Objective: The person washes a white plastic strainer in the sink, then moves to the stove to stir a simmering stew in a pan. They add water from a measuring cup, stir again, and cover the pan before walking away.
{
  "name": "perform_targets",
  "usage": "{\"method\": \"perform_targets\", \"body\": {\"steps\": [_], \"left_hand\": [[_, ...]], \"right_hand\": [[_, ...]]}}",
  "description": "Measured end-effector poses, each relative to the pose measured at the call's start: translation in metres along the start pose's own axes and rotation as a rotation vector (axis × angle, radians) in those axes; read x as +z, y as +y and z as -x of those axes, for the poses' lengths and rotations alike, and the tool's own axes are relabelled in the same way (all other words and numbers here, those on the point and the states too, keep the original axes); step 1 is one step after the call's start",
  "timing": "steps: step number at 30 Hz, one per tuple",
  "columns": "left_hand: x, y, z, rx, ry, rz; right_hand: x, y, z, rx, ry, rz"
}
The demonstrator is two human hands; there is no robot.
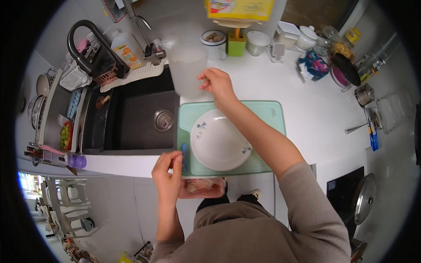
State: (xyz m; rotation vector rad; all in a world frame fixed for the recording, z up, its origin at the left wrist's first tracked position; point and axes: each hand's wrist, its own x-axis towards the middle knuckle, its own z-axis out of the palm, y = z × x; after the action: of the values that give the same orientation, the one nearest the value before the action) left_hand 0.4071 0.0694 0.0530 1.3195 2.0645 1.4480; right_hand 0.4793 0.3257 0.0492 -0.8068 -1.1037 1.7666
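Observation:
My right hand [217,83] reaches over the back edge of a pale green cutting board [273,138]. Its fingers are curled at the right side of a translucent plastic container [187,70]; whether they grip it I cannot tell. On the board sits a white plate [220,141] with small blue flower prints, partly covered by my right forearm. My left hand [168,167] is at the counter's front edge, thumb and fingertips together, with nothing visible in them. Close to it, a blue slender object [185,157] lies along the board's left side. Below the edge is a pink tray [210,194] of what looks like raw meat.
Left of the board is a dark sink [141,121] with a black tap [74,42]. Along the back stand a white enamel pot [213,49], a green holder [236,46] and lidded containers [258,42]. A hob [340,194] with a glass lid [365,199] is at right.

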Motion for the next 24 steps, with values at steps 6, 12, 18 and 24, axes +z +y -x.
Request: {"method": "perform_targets", "body": {"steps": [6,12,18,24], "left_hand": [[-0.044,-0.048,0.0,-0.2,0.015,0.02],[-0.059,-0.068,-0.011,-0.259,0.056,0.046],[-0.039,-0.054,-0.029,-0.156,-0.05,0.071],[0.005,-0.002,-0.029,0.059,-0.297,0.247]], "right_hand": [[0.044,0.081,-0.133,-0.238,0.295,0.244],[0.045,0.103,-0.193,-0.183,0.299,0.191],[0.028,0.088,-0.19,-0.361,0.468,0.608],[-0.053,-0.014,0.054,-0.647,0.09,0.587]]}}
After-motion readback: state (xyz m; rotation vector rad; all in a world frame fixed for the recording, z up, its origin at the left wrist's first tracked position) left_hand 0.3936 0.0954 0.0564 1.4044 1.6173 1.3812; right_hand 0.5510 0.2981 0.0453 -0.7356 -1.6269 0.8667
